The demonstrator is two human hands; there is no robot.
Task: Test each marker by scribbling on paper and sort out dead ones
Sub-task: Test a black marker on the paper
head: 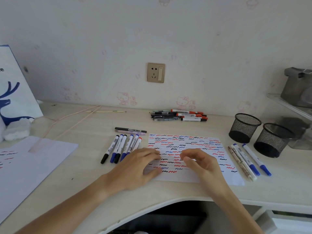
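fingers of left hand (143,163) and right hand (200,162) relaxed, holding nothing, over scribbled paper (190,177); two mesh cups (244,127) hold nothing.

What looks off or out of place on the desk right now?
Nothing spilled or damaged. One oddity: both mesh pen cups look empty while the markers lie loose in groups around the scribbled paper. Neither the left hand nor the right hand holds a marker.

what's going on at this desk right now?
A person rests both bare hands, left hand and right hand, on a white paper sheet covered in red, blue and black scribbles; neither holds a marker. Capped white markers lie in a row left of the sheet, a few right of it, and a pile at the wall.
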